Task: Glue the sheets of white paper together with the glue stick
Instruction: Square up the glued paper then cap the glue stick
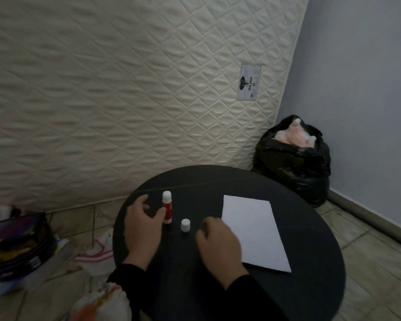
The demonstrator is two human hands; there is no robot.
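Two hands rest on the round black tabletop. The left hand has loosely spread fingers, its thumb touching the upright, uncapped glue stick. The white cap stands just beside it. The right hand, fingers loosely curled and holding nothing, overlaps the left edge of the white paper.

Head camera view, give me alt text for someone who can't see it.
On a round dark table, a left hand touches an upright, uncapped glue stick; its cap stands beside it. The right hand rests at the edge of white paper. A mattress leans behind.
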